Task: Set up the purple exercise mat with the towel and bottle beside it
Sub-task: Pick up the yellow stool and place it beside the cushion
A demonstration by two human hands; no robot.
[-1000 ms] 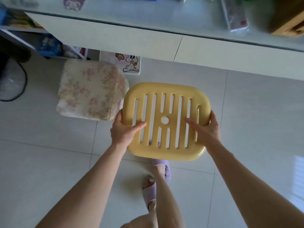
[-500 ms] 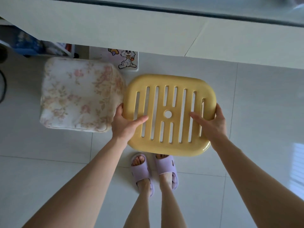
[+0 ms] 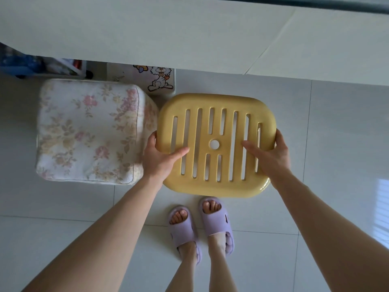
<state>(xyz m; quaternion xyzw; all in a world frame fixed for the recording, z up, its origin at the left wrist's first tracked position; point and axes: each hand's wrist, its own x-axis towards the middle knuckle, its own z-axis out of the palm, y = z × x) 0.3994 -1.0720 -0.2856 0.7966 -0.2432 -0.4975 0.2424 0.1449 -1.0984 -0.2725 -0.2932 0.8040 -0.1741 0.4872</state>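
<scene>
A yellow plastic stool (image 3: 216, 125) with a slotted seat is seen from above, just in front of my feet. My left hand (image 3: 161, 160) grips its left edge, thumb lying on the seat. My right hand (image 3: 267, 155) grips its right edge the same way. Whether its legs touch the floor is hidden under the seat. No purple mat, towel or bottle is in view.
A floral cushioned stool (image 3: 88, 131) stands right against the yellow stool's left side. A white counter front (image 3: 189, 32) runs across the top, with a box bearing a cartoon rabbit (image 3: 155, 80) beneath it. My feet in purple slippers (image 3: 201, 222) stand on the pale tiled floor (image 3: 336, 144).
I have stepped toward the counter with the yellow stool in both hands; it now sits right beside the floral stool. My feet have come together below it.
</scene>
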